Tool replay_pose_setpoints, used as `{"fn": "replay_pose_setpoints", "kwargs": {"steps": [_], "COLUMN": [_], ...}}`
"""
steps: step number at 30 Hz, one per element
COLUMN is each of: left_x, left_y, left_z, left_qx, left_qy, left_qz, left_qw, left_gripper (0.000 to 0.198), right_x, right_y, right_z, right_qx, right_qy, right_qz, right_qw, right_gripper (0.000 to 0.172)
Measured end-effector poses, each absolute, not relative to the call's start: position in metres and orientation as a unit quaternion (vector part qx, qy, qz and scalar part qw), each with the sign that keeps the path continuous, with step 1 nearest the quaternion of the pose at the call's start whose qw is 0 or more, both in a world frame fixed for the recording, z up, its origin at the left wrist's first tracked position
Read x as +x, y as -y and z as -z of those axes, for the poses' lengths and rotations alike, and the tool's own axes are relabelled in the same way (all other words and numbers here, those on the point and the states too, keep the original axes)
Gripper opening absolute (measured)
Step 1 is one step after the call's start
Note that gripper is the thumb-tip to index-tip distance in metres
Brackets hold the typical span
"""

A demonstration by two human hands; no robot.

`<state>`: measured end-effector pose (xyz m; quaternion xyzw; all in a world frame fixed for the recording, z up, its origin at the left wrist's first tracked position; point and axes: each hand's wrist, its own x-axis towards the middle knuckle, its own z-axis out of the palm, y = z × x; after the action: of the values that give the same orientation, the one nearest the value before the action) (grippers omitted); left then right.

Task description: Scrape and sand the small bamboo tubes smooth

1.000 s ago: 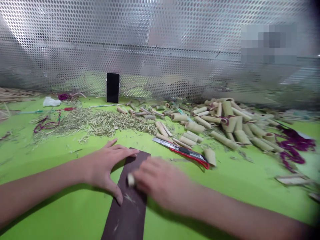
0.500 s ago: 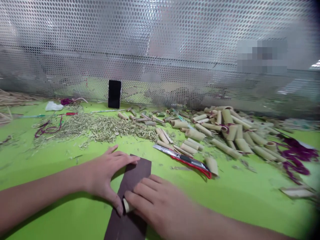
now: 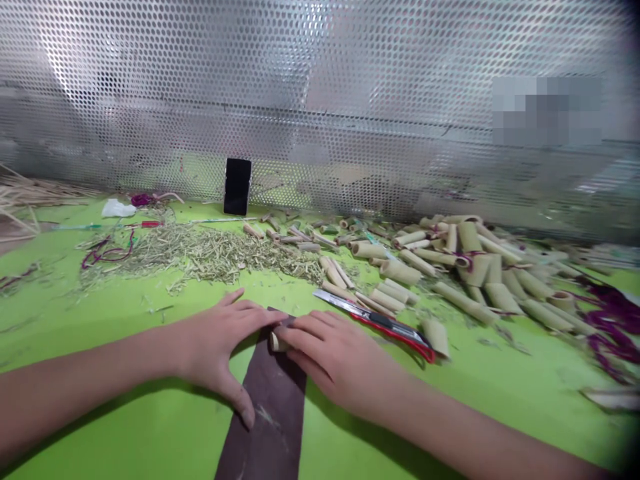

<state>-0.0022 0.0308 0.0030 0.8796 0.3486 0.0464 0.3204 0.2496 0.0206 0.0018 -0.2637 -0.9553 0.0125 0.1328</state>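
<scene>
A dark brown strip of sandpaper (image 3: 273, 413) lies lengthwise on the green tabletop, with a pale dusty streak across it. My left hand (image 3: 225, 347) rests over its left edge, thumb and fingers spread wide, pressing on the strip. In my right hand (image 3: 335, 360) is a short bamboo tube (image 3: 278, 343), pressed against the far part of the sandpaper; most of the tube is hidden under the fingers. Beyond the right hand lies a red utility knife (image 3: 383, 327) with its blade out, and a loose bamboo piece (image 3: 436, 337) sits by its handle.
A heap of cut bamboo tubes (image 3: 480, 267) spreads at the right, with purple yarn (image 3: 613, 320) beside it. Bamboo shavings (image 3: 225, 253) are piled across the middle. A black phone (image 3: 237, 187) stands against the perforated metal screen (image 3: 280, 80). Thin sticks lie far left.
My right hand has slid the bamboo tube forward along the sandpaper, away from me, baring the dusty streak. My left hand stays on the strip. The view has shifted slightly left.
</scene>
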Motion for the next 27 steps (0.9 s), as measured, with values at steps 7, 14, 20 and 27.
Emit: {"fn": "replay_pose_setpoints", "kwargs": {"steps": [7, 14, 20, 27], "left_x": [-0.002, -0.003, -0.003, -0.001], "left_y": [-0.031, -0.03, -0.03, -0.029], "left_z": [-0.001, -0.001, 0.0, -0.004], "left_qx": [0.88, 0.88, 0.88, 0.874], "left_qy": [-0.345, -0.353, -0.356, -0.362], "left_qz": [-0.061, -0.046, -0.055, -0.041], "left_qw": [0.321, 0.316, 0.311, 0.322], "left_gripper": [0.119, 0.121, 0.12, 0.12], "right_x": [0.244, 0.246, 0.246, 0.244], "right_y": [-0.014, -0.009, -0.007, -0.005], "right_z": [-0.007, -0.005, -0.001, -0.001], "right_qx": [-0.276, -0.295, -0.267, -0.25], "right_qy": [0.953, 0.948, 0.953, 0.958], "right_qz": [-0.04, -0.031, -0.012, -0.025], "right_qw": [0.117, 0.118, 0.139, 0.14], "right_gripper": [0.015, 0.015, 0.014, 0.015]}}
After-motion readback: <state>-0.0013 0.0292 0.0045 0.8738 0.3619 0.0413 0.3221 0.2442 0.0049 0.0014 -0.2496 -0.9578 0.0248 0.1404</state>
